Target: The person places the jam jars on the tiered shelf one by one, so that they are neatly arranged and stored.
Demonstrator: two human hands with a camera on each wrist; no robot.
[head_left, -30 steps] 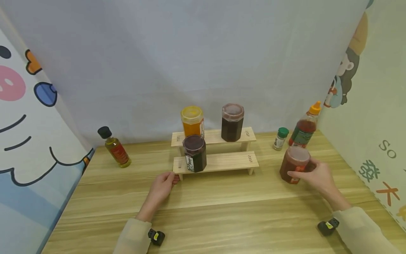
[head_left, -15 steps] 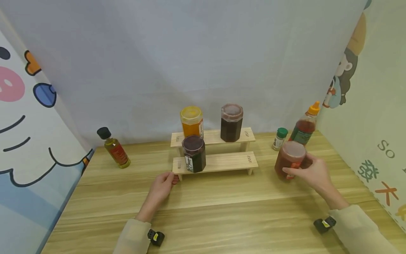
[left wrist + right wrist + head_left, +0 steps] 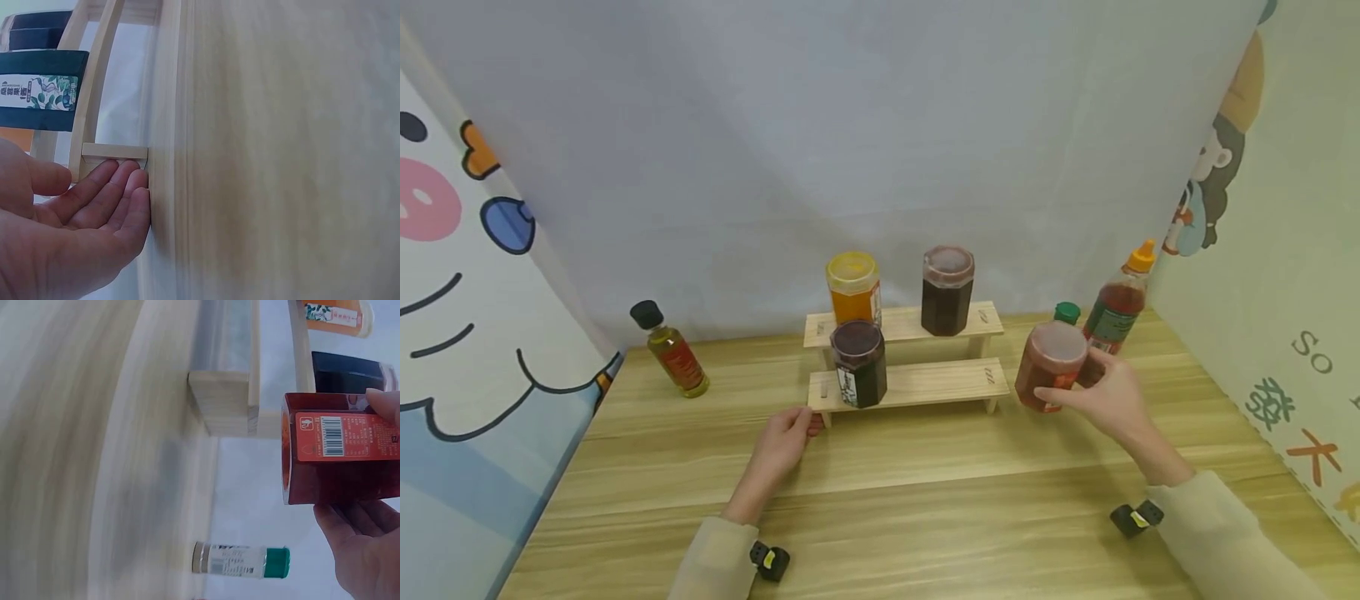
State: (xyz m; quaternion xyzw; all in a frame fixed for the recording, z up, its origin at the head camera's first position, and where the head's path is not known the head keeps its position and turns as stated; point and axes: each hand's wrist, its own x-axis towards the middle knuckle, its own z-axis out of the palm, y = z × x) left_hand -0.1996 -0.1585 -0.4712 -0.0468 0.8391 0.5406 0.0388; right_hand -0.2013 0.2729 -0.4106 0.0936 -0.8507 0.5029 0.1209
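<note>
My right hand (image 3: pixel 1112 400) grips a dark red jar (image 3: pixel 1052 362), thumb on the near side and fingers on the far side. It is held up beside the right end of a two-tier wooden rack (image 3: pixel 936 381); the right wrist view shows its red barcode label. My left hand (image 3: pixel 782 440) holds the left end of the lower shelf, thumb at the board's edge and fingers below at the leg (image 3: pixel 115 152). On the lower shelf stands a dark jar (image 3: pixel 860 367). The upper shelf carries an orange-yellow jar (image 3: pixel 853 287) and another dark jar (image 3: pixel 947 292).
At the left stands an oil bottle (image 3: pixel 676 354) with a black cap. A green-capped shaker (image 3: pixel 240 560), partly hidden behind the held jar in the head view, stands at the right near a sauce bottle (image 3: pixel 1116 308) with an orange nozzle. A pale curtain (image 3: pixel 745 150) hangs behind the table.
My right hand has lifted the red jar and carried it left towards the rack, so that it now partly covers the shaker. My left hand has stayed at the rack's left end.
</note>
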